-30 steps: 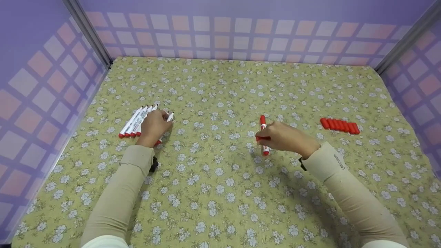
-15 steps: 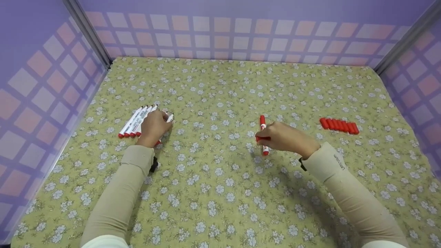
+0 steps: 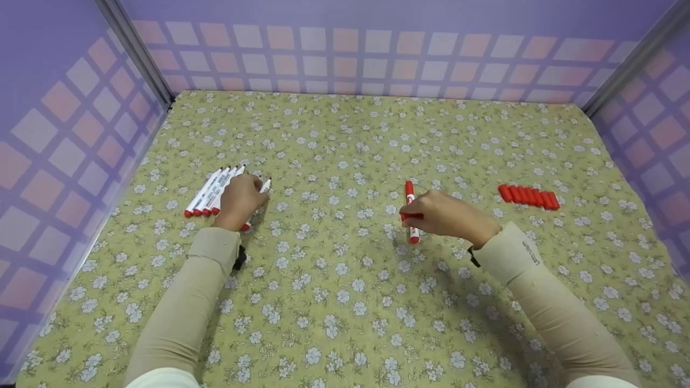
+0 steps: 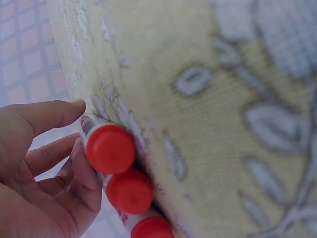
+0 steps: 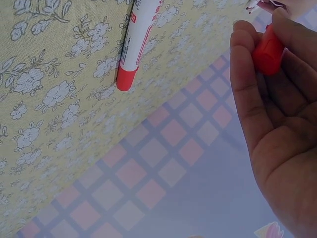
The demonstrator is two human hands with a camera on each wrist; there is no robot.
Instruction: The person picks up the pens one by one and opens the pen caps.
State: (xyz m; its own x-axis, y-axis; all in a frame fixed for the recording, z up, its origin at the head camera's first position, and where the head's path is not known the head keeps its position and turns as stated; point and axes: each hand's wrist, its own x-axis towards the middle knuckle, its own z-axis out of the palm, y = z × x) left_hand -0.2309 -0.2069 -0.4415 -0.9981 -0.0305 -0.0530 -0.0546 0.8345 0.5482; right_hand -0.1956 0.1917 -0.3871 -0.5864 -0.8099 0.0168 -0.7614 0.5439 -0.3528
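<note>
With thumb and curled fingers, my left hand [image 3: 240,200] pinches the nearest white marker [image 3: 266,186], which lies uncapped on the cloth, dark tip pointing away. Several similar uncapped markers [image 3: 206,193] lie side by side to its left, partly hidden by the hand. Their red ends [image 4: 130,191] show in the left wrist view. My right hand [image 3: 450,216] holds a loose red cap [image 5: 270,53] between thumb and fingers. Below that hand, a capped marker [image 3: 414,234] lies on the cloth with red at both ends; the hand hides its middle in the head view.
A row of several red caps [image 3: 528,197] lies on the right of the flowered tablecloth [image 3: 334,302]. Purple checked panels [image 3: 345,59] enclose the table at the back and both sides, joined by grey corner posts [image 3: 135,51].
</note>
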